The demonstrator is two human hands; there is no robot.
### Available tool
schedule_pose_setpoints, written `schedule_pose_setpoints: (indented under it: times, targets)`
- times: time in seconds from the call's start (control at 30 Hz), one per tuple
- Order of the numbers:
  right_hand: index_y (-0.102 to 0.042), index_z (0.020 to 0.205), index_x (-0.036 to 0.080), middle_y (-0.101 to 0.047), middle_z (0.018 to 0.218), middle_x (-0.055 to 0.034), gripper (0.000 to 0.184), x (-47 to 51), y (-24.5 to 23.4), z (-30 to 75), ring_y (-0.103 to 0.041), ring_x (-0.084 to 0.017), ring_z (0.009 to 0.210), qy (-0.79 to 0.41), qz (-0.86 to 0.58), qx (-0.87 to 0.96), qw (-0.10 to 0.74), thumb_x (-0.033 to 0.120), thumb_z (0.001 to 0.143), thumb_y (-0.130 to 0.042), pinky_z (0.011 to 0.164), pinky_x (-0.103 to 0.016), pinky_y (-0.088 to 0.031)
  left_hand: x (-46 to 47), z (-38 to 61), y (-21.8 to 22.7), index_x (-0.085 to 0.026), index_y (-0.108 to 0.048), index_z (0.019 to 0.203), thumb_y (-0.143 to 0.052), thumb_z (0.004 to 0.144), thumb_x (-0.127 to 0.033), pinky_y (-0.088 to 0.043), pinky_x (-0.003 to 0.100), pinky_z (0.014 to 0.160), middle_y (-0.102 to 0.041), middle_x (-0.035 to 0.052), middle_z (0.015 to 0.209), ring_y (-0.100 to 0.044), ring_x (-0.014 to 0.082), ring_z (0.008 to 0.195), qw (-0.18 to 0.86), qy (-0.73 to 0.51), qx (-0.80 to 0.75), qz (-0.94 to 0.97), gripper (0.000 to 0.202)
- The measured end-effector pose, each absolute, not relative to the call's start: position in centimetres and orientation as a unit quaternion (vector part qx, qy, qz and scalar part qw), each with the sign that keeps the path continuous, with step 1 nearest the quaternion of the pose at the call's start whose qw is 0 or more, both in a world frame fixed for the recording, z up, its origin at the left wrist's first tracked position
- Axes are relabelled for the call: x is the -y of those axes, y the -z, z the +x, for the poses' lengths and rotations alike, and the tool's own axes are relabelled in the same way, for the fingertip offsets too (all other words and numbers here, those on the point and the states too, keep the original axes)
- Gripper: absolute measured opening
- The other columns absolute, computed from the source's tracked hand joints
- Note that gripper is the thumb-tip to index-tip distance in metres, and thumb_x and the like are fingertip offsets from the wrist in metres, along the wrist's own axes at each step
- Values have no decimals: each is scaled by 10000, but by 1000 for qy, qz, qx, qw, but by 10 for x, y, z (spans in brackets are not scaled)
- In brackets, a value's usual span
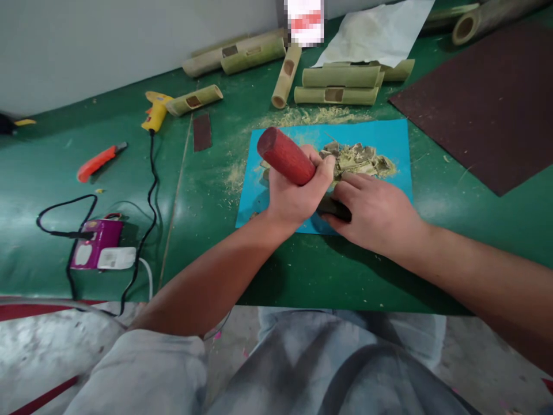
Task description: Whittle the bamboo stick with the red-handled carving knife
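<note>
My left hand (291, 193) is wrapped round the thick red wooden handle (287, 155) of a tool. Its working end is hidden behind my fingers. Close beside it, my right hand (374, 202) is closed on a dark rounded piece (333, 207); its kind is hard to make out, most of it being covered by the hands. Both hands are over a blue board (389, 135) lying on the green table. A heap of bamboo chips and shavings (360, 159) lies on the board just beyond my hands.
Bamboo tubes with cut openings (337, 95) lie along the back, near a white sheet (375, 34). To the left are a yellow glue gun (156, 112), an orange utility knife (97, 164) and a purple box (103, 233) with cables. A dark brown sheet (488, 109) lies right.
</note>
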State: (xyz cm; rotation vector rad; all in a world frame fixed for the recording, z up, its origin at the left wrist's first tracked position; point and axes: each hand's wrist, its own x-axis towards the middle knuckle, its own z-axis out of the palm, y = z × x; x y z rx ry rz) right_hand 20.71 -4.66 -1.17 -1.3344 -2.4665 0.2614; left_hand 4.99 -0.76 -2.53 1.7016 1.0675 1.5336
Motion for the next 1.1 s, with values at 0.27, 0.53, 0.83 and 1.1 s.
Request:
schedule_pose_setpoints:
  times: [0.27,0.53,0.83,1.1]
  targets:
    - [-647,804,209,-694,852,-81,150,42,17,211,-622,-236,827,-139,-466,853,191,320,899,-683,685,-341,-400,5,53,24,-210,-457,554,-722,896,-319,-433,291,573,-437,-29,563,-426,102,545,303,-565,-401,654,447]
    - [-644,801,198,-661,828,-71,169,41,17,211,-594,-222,802,-182,-450,853,194,316,912,-693,697,-335,-395,7,52,26,-203,-414,500,-729,853,-213,-357,283,521,-378,-49,496,-374,86,498,343,-594,-383,619,473]
    - [-714,924,174,-705,900,-111,155,37,13,217,-582,-260,874,-117,-403,885,202,308,945,-640,736,-365,-403,-8,40,6,-203,-530,509,-761,922,-583,-403,304,513,-527,-36,515,-480,72,500,313,-646,-373,587,607]
    - [-755,1072,199,-759,1007,-104,208,23,17,236,-620,-276,959,-114,-348,902,229,303,980,-600,796,-394,-387,4,11,-6,-231,-720,628,-704,956,-597,-377,328,423,-647,2,592,-539,75,448,391,-577,-353,625,493]
